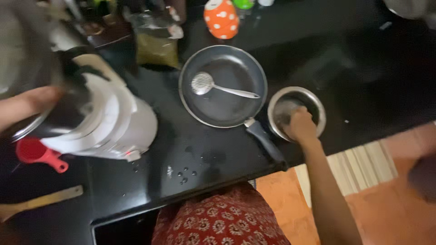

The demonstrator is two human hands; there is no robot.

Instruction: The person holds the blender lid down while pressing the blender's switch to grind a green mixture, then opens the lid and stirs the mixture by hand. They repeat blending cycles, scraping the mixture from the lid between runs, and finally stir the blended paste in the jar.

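Gripping the steel bowl's (296, 109) rim, right hand (301, 125); left hand (27, 105) blurred against a steel vessel (27, 68), grip unclear.

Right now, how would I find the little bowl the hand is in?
Start at the black countertop and find the big dark frying pan with the slotted spoon in it. Just right of its handle sits the small steel bowl, round, shiny, with the right hand inside.
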